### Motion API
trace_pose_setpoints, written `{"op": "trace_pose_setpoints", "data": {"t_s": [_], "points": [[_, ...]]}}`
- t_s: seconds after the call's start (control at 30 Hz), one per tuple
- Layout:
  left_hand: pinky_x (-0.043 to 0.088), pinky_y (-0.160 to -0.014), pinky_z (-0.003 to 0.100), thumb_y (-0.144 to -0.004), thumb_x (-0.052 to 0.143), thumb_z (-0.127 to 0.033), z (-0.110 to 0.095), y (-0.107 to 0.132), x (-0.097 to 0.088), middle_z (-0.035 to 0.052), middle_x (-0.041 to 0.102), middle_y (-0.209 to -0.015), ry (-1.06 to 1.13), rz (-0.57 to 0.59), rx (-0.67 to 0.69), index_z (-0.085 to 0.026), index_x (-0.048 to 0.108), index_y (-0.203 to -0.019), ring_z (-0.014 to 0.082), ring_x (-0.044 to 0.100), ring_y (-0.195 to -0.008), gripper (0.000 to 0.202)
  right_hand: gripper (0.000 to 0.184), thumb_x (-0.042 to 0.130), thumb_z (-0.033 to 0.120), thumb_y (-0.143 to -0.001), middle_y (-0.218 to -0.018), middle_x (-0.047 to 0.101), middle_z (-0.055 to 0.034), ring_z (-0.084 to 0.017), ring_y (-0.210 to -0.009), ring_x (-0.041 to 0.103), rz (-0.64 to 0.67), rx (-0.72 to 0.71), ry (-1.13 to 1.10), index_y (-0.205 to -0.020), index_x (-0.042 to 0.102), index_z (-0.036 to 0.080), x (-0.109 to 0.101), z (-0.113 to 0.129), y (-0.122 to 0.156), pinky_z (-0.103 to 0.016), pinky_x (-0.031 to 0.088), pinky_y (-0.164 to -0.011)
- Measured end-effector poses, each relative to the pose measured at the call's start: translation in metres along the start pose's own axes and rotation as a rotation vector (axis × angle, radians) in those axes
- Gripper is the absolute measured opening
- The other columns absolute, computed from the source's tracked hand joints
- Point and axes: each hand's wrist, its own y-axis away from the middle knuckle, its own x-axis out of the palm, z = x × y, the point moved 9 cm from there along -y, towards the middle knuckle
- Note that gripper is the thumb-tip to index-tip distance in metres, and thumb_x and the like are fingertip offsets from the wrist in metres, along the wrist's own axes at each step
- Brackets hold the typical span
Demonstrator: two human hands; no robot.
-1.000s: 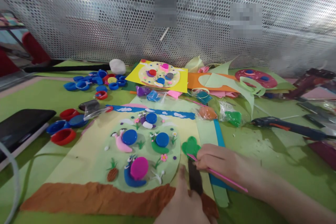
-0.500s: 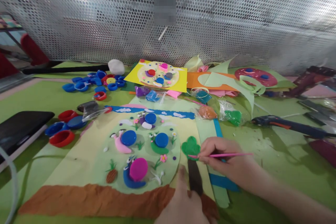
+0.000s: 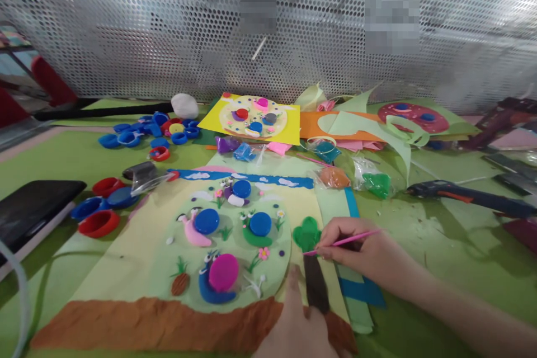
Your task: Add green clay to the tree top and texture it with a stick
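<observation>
My right hand (image 3: 364,250) pinches a thin pink modelling stick (image 3: 344,241), its tip against the lower edge of a green clay treetop (image 3: 306,232). Below the treetop runs a dark brown clay trunk (image 3: 315,290). At the bottom edge my left hand (image 3: 298,324) rests on the paper picture (image 3: 126,251), one finger stretched out beside the trunk. On the picture's pale green oval sit clay snails with bottle-cap shells, blue (image 3: 206,221) and magenta (image 3: 224,272). A brown paper strip (image 3: 151,321) forms the ground.
Loose blue and red bottle caps (image 3: 138,131) lie at the back left, a black phone (image 3: 33,204) at the left. Small bags of clay (image 3: 375,184) and a glue gun (image 3: 470,197) lie to the right. A yellow craft card (image 3: 255,117) and paper scraps sit before a perforated metal wall (image 3: 168,28).
My right hand has turned the pink stick from pointing down-right to nearly level, then slightly upward, keeping its tip at the green treetop. My left hand has stayed beside the trunk.
</observation>
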Motion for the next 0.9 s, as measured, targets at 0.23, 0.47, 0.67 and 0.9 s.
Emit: {"op": "trace_pose_setpoints", "data": {"t_s": [0.23,0.47,0.67,0.9], "points": [[0.038,-0.092,0.049,-0.076,0.046,-0.013,0.001,-0.001,-0.008,-0.0023,0.058,-0.048,-0.007,-0.006,-0.022,-0.021,0.059,-0.066,0.0136,0.054,-0.053,0.018,0.013,0.063,0.029,-0.07,-0.066,0.064,0.0007,-0.012,-0.062,0.057,-0.017,0.029,-0.072,-0.062,0.059,0.019,-0.002,-0.005,-0.004,-0.022,0.043,-0.057],[0.042,-0.085,0.044,-0.074,0.052,-0.016,0.001,-0.004,-0.022,-0.0049,0.05,-0.038,-0.039,-0.052,0.013,-0.02,0.057,-0.062,0.0142,0.052,-0.049,0.013,0.016,0.064,0.028,-0.07,-0.064,0.063,0.0013,-0.011,-0.06,0.055,-0.062,0.029,-0.112,-0.06,0.056,0.019,-0.003,-0.006,-0.005,-0.021,0.04,-0.055],[0.036,-0.088,0.048,-0.077,0.051,-0.022,-0.001,-0.013,-0.05,-0.0062,0.048,-0.037,-0.131,-0.122,0.055,-0.019,0.056,-0.061,0.0122,0.047,-0.045,0.016,0.015,0.064,0.026,-0.071,-0.062,0.061,0.002,-0.009,-0.057,0.052,-0.094,0.02,-0.095,-0.061,0.057,0.018,-0.006,-0.003,-0.004,-0.02,0.038,-0.052],[0.042,-0.079,0.053,-0.069,0.062,-0.023,-0.01,-0.036,-0.062,-0.0049,0.048,-0.036,-0.163,-0.062,0.096,-0.016,0.043,-0.046,0.011,0.044,-0.043,0.03,0.014,0.063,0.025,-0.072,-0.054,0.054,0.0046,-0.006,-0.044,0.042,-0.112,0.03,-0.089,-0.062,0.057,0.017,-0.008,-0.003,-0.004,-0.019,0.026,-0.04]]}}
